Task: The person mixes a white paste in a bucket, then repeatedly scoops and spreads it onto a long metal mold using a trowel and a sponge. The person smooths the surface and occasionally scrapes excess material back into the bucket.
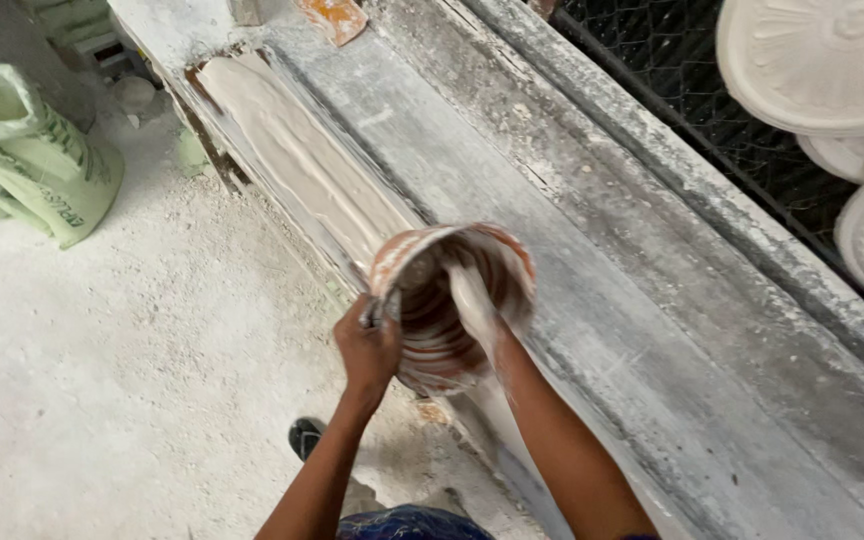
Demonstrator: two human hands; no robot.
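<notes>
Gripping the rim of a plaster-caked orange bucket [432, 330], the left hand [367, 350] has its fingers clamped on the near edge, by the metal handle lug. The bucket is tipped, with its mouth turned toward the far end of the long mould [302, 160], and it hangs just above the near part of that trough. The right hand [472, 300] is plunged inside the bucket, coated in white; its fingers are buried in wet plaster, so I cannot tell whether they are apart or together.

The step in hand looks like scraping out the last plaster with the bare hand, since pale wet mix already fills the mould beyond the bucket. Any following move would, I judge, call for a steady hold on the rim and a sweep kept in line with the narrow trough, so nothing slops over its edges.

Right of the bucket runs the wide, dusty grey bench [652, 300], and beyond that a black wire mesh [712, 120] with round white plaster medallions [822, 60] leaning on it. Left of the bucket lies a powdery floor [132, 350], with a green sack [32, 150] well apart. Below the bucket a dark shoe [305, 437] shows, close to the bench foot, leaving little standing room.
</notes>
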